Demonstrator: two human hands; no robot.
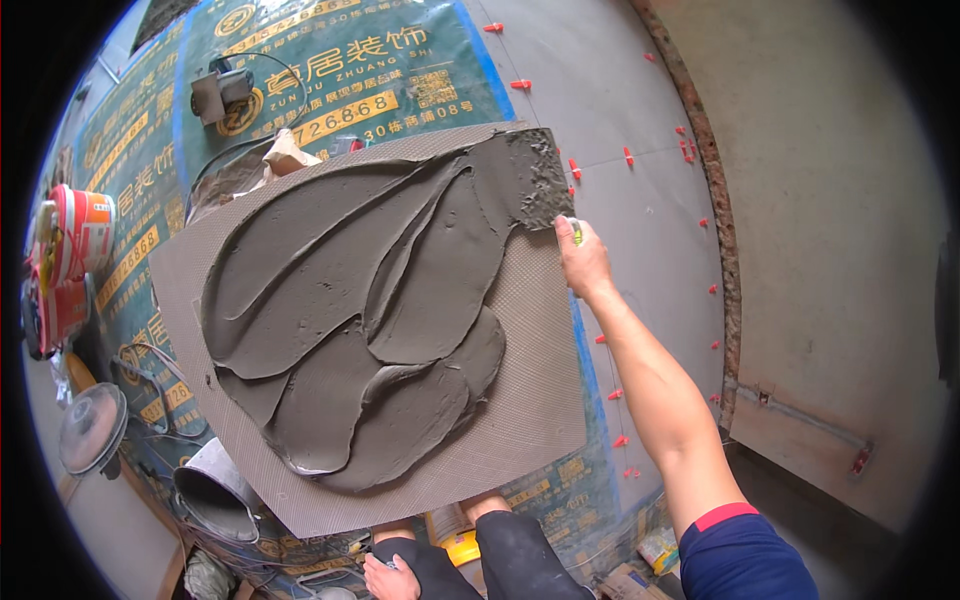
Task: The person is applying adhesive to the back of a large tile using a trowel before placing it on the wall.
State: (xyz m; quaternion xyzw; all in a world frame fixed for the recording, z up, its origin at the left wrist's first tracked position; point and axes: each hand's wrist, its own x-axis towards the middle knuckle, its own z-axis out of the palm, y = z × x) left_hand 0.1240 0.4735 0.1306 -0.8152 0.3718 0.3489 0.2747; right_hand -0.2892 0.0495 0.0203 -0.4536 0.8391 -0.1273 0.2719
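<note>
A large tile (540, 370) lies in front of me with its grid-textured back up. Thick grey mortar (430, 290) covers much of it in overlapping, smeared sweeps. At the tile's far right corner my right hand (585, 258) is closed around the handle of a trowel (538, 180). Mortar coats the trowel's blade, and most of the handle is hidden in my fist. My left hand (391, 578) rests by my knee below the tile's near edge, its fingers loosely apart with nothing seen in them.
Printed green protective sheeting (130, 240) covers the floor under the tile. Laid grey floor tiles (640, 250) with red levelling clips run along the right. A grey bucket (215, 490), red-and-white buckets (85, 235), a round disc-shaped thing (93, 428) and a boxy tool with a cable (221, 92) stand around.
</note>
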